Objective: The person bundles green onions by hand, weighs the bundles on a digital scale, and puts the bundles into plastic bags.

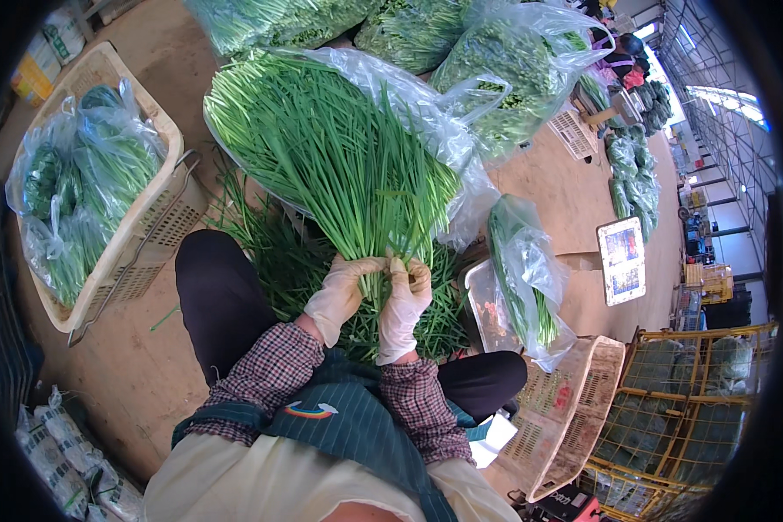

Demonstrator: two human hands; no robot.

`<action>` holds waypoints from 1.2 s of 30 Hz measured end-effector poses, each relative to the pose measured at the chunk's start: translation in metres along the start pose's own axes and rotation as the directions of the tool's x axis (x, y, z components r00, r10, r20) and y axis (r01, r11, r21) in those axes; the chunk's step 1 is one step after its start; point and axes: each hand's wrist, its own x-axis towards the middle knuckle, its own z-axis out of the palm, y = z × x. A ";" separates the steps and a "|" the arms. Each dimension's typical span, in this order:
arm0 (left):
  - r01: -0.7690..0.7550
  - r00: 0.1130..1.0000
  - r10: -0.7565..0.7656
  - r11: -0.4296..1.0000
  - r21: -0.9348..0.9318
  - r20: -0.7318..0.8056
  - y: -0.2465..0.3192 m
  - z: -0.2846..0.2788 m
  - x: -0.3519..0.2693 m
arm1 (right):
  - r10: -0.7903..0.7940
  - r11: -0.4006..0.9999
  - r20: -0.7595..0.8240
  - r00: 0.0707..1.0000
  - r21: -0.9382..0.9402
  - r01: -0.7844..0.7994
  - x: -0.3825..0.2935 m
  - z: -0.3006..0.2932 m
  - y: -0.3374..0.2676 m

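Observation:
My gloved left hand grips the gathered lower end of a bunch of garlic chives. At its right side my gloved right hand pinches a few blades, thumb and fingertips together. The bunch's long green blades run up against a large heap of chives lying on an opened clear plastic bag. Loose chive blades are piled under both hands, between my knees. The lower tips of the bunch are partly hidden by the gloves.
A plastic crate of bagged greens stands at left. On the right are a scale with a display, a bag of chives on its tray, an upright crate and a yellow wire cage. Full bags lie ahead; people are farther off.

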 end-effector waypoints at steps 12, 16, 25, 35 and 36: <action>0.014 0.991 0.009 0.986 -0.168 0.132 0.015 -0.014 0.008 | 0.104 0.987 -0.194 0.975 -0.104 -0.126 -0.037 -0.115 -0.051; 0.088 0.983 -0.052 0.975 -0.204 0.174 0.015 -0.009 0.003 | 0.081 0.558 -0.034 0.996 -0.827 -0.074 -0.039 -0.143 0.012; 0.170 0.956 -0.146 0.982 -0.078 0.254 0.010 -0.012 -0.009 | -0.213 0.453 0.520 0.827 -0.697 0.556 -0.026 -0.011 -0.013; -0.283 0.897 0.172 0.931 0.231 0.406 0.059 0.010 -0.031 | 0.702 -0.013 0.427 0.570 -0.792 0.610 -0.040 -0.096 0.015; -0.296 0.894 0.179 0.924 0.242 0.410 0.061 0.012 -0.034 | 0.704 0.001 0.478 0.525 -0.740 0.672 -0.042 -0.097 0.006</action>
